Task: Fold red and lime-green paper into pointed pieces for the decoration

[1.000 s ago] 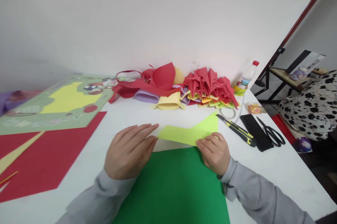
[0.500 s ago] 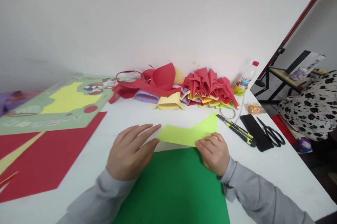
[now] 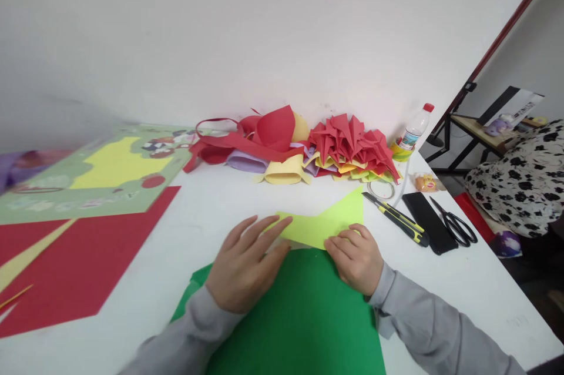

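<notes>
A folded yellow-green paper [image 3: 328, 222] lies on the white table [image 3: 211, 198], just beyond a large green sheet [image 3: 299, 316]. My left hand [image 3: 249, 263] lies flat with fingers stretched out, its fingertips on the paper's left end and its palm over the green sheet. My right hand [image 3: 356, 257] has curled fingers pressing down on the paper's near right edge. Both sleeves are grey.
Red sheets [image 3: 74, 263] and a printed green board [image 3: 92, 172] lie at left. A heap of folded red and yellow paper shapes [image 3: 308, 149] sits by the wall. At right are a bottle [image 3: 413, 128], tape ring [image 3: 381, 188], utility knife [image 3: 399, 219], black case [image 3: 429, 222] and scissors [image 3: 456, 224].
My left hand has slid right onto the yellow-green paper's left end and over the green sheet. The right hand has stayed put on the paper.
</notes>
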A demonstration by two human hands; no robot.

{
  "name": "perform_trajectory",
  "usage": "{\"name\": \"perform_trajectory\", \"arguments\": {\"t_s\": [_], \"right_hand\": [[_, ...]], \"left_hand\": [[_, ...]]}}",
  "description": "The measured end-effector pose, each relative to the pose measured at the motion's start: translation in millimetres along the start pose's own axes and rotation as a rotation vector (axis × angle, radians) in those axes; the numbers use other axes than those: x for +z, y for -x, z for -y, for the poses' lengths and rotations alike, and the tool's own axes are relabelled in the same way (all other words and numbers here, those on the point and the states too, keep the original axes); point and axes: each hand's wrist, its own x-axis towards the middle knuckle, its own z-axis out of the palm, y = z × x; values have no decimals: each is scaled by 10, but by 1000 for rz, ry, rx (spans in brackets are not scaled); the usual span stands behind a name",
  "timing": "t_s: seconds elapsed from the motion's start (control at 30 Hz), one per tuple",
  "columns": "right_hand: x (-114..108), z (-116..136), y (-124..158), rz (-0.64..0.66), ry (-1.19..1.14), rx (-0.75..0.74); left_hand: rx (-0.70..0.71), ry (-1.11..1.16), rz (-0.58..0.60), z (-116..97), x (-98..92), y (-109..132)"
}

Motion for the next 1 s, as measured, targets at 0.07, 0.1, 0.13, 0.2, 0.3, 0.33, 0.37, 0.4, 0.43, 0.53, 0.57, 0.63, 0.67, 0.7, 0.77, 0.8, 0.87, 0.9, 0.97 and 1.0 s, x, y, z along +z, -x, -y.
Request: {"name": "perform_trajectory", "arguments": {"t_s": [0.07, 0.1, 0.13, 0.2, 0.3, 0.33, 0.37, 0.4, 0.43, 0.53, 0.57, 0.63, 0.67, 0.7, 0.77, 0.8, 0.87, 0.9, 0.97, 1.0], "right_hand": [[9, 18, -3, 6, -1, -40], [13, 26, -2, 11, -1, -56], [16, 33, 1, 18, -1, -66], [18, 39, 6, 33, -1, -72], [10, 36, 4, 37, -5, -73], [7, 34, 0, 32, -9, -72], [6, 34, -6, 29, -12, -71], [5, 36, -13, 26, -14, -69], [5, 42, -21, 27, -13, -69], [7, 77, -52, 45, -1, -78], [7, 92, -66, 55, 2, -83], [6, 119, -93, 68, 3, -86], [6, 128, -106, 67, 4, -89], [6, 135, -117, 61, 5, -94], [7, 142, -130, 44, 3, -108], [8, 144, -132, 35, 0, -117], [10, 147, -128, 29, -4, -128], [10, 149, -123, 28, -3, -128], [7, 153, -111, 28, 0, -123], [4, 153, -106, 26, 2, -119]], "left_hand": [[4, 67, -2, -100, 24, -5], [7, 103, -9, -139, 32, -6], [6, 135, -17, -168, 38, -6], [4, 177, -25, -202, 44, -3], [41, 180, -11, -218, 45, -3], [60, 176, -9, -225, 44, -5], [73, 173, -9, -235, 43, -8], [75, 171, -14, -250, 43, -11], [73, 171, -20, -269, 44, -14], [70, 170, -16, -344, 55, -17], [80, 172, -9, -368, 62, -16], [98, 185, -9, -406, 82, -12], [102, 194, -18, -417, 92, -9], [107, 203, -25, -423, 100, -6], [111, 211, -24, -423, 110, -2], [108, 213, -19, -420, 110, -3], [101, 218, -8, -414, 98, -11], [87, 223, -11, -411, 89, -18], [59, 231, -8, -407, 68, -36], [45, 230, -6, -403, 58, -44]]}}
